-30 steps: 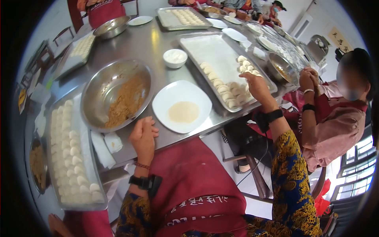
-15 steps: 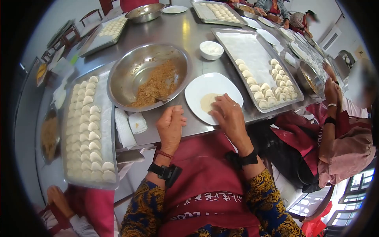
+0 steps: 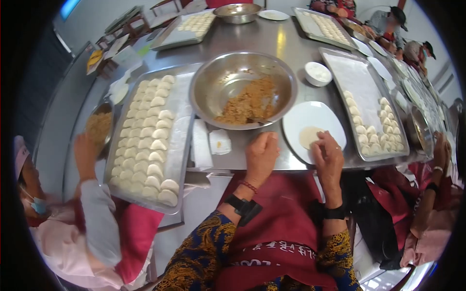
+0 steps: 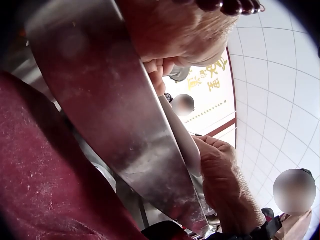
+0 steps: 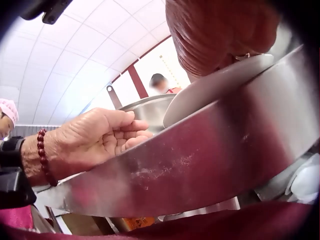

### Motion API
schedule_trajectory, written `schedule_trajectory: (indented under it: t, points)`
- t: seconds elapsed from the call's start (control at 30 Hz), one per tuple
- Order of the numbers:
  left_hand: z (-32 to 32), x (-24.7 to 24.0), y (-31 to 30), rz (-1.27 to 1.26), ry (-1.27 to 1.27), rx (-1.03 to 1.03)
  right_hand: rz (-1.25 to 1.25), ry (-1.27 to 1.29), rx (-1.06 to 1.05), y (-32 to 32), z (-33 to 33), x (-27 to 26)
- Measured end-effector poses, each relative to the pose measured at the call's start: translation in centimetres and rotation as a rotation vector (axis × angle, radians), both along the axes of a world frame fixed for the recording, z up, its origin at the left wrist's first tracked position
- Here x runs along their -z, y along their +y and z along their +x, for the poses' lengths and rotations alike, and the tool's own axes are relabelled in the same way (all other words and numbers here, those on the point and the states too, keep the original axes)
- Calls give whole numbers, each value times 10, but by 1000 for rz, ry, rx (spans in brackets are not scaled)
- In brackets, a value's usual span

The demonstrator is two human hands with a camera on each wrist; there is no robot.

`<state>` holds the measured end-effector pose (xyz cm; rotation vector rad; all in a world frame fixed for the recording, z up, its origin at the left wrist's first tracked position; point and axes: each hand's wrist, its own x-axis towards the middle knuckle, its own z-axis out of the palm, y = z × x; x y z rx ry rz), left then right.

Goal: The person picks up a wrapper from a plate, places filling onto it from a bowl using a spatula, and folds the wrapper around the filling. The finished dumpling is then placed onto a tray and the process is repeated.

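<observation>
My left hand [image 3: 262,157] rests at the table's front edge, its fingers loosely bent and holding nothing; in the right wrist view the left hand [image 5: 100,137] lies beside the metal edge. On a white plate [image 3: 297,112] lies a flat round dough wrapper [image 3: 308,137]. The fingers of my right hand [image 3: 330,160] touch the wrapper's right side, bent over the plate's rim. In the left wrist view the right hand [image 4: 222,180] is beside the plate [image 4: 181,137]. Behind my left hand stands a steel bowl [image 3: 206,94] of brown filling [image 3: 252,99].
Trays of folded dumplings stand left [image 3: 145,140] and right [image 3: 371,114], with a small white bowl of flour [image 3: 318,73] between the steel bowl and right tray. Folded tissue [image 3: 220,141] lies near the left hand. People sit on both sides; another bowl [image 3: 99,127] is far left.
My right hand has come from over the right tray down to the wrapper on the plate. The head view has turned left. The left hand still rests at the table edge.
</observation>
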<state>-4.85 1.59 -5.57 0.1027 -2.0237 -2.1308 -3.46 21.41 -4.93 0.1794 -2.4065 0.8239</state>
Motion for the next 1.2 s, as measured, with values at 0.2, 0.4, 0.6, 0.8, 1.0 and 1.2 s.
schedule_trajectory:
  t: [0.2,0.4,0.6,0.8,1.0,1.2]
  points:
    - [4,-10,-1,9,-33,48,-887,-189,-51,8,9,-31]
    - [3,-14,-7,105,-74,83,-1560,-107,-273,24,8,-31]
    - [42,-66,8,513,-305,373,-1535,-187,-310,4,14,-35]
    - [36,-60,3,1017,-504,559,-829,-375,-332,-34,49,-47]
    - [50,-51,-10,1074,-456,517,-907,-334,-160,-35,54,-59]
    - [62,-49,-12,1112,-512,517,-795,-370,-394,-34,52,-60]
